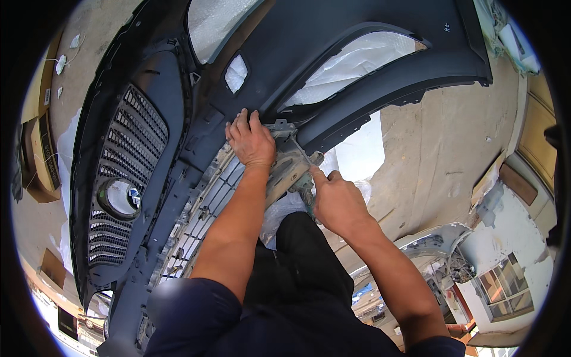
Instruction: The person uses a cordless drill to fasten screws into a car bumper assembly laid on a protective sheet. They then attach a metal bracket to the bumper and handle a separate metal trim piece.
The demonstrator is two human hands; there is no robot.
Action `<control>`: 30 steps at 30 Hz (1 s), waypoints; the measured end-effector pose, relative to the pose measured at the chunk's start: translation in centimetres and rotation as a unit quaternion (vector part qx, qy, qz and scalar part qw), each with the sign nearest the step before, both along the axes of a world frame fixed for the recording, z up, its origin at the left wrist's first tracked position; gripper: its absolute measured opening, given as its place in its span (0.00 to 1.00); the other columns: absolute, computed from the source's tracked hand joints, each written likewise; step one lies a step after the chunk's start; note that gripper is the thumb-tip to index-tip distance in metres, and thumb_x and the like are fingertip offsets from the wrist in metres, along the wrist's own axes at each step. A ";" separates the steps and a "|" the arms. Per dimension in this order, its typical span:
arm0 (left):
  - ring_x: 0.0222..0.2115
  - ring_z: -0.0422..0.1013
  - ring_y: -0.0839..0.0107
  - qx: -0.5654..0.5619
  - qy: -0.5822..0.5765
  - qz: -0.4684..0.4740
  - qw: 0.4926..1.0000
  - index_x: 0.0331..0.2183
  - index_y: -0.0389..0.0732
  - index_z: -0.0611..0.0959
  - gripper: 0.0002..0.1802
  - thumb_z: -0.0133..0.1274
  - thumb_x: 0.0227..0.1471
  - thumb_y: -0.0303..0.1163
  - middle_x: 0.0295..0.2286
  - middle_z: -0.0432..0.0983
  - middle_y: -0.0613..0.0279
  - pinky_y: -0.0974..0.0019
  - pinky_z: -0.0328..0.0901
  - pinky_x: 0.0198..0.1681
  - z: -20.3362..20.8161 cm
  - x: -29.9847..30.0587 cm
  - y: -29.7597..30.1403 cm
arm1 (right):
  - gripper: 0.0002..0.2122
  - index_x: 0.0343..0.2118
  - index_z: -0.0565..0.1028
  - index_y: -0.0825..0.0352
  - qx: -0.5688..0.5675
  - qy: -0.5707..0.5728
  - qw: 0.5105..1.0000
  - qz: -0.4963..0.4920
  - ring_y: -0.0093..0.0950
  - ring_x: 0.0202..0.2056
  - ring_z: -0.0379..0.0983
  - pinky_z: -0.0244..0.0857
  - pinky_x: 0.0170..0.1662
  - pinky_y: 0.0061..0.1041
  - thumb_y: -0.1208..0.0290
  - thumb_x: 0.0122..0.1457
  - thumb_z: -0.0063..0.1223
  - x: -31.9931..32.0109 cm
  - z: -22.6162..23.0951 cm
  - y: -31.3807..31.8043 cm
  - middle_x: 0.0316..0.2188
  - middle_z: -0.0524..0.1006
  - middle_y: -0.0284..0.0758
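A large dark grey car bumper cover (333,35) lies in front of me, its far end reaching to the upper right. Against its inner edge rests a lower grille (223,193) with a worn, dirty frame. My left hand (252,141) lies over the upper end of this grille, fingers stretched out toward the bumper and holding nothing. Close to its right, my right hand (338,201) is closed around a tool with a thin metal shaft (302,150), probably a screwdriver. The shaft points up-left to the grille's end; its handle is hidden in my fist.
On the bumper's left side is a slatted grille section with a round emblem ring (119,198). Pale sheeting (360,146) lies under the bumper. Cardboard boxes (44,154) stand at the far left. Other car parts (437,247) and a white panel (499,238) are at the lower right.
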State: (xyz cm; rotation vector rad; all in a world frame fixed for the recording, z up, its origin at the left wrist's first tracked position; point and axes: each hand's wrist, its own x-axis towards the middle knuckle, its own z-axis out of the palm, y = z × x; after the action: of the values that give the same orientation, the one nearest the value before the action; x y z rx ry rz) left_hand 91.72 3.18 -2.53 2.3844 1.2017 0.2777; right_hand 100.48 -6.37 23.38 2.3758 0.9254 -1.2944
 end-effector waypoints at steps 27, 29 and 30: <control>0.62 0.67 0.51 -0.012 0.001 0.004 1.000 0.55 0.46 0.82 0.23 0.61 0.56 0.31 0.60 0.73 0.54 0.38 0.52 0.73 0.1 -0.2 0.0 | 0.21 0.59 0.76 0.77 -0.075 0.034 0.997 0.003 0.54 0.44 0.84 0.80 0.47 0.48 0.77 0.64 0.52 -0.3 -1.5 1.6 0.44 0.81 0.59; 0.62 0.67 0.52 -0.007 0.004 0.003 1.000 0.54 0.45 0.82 0.23 0.61 0.56 0.31 0.59 0.74 0.54 0.37 0.52 0.73 -0.1 -0.2 0.0 | 0.20 0.57 0.76 0.77 -0.076 0.038 0.996 -0.015 0.54 0.44 0.84 0.80 0.47 0.49 0.78 0.63 0.53 -0.6 -1.8 1.6 0.44 0.81 0.59; 0.63 0.67 0.51 -0.004 0.003 0.002 1.000 0.54 0.45 0.82 0.23 0.61 0.56 0.31 0.59 0.74 0.53 0.37 0.52 0.73 -0.2 -0.1 -0.1 | 0.23 0.60 0.76 0.76 -0.071 0.042 0.996 -0.022 0.55 0.43 0.84 0.80 0.47 0.49 0.78 0.61 0.54 -0.3 -2.1 1.8 0.43 0.81 0.60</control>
State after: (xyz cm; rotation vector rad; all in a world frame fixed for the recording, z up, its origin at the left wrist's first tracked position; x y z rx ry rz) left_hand 91.65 3.13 -2.74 2.3779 1.2088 0.2685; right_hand 100.16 -4.60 21.31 2.2602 0.7788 -1.4376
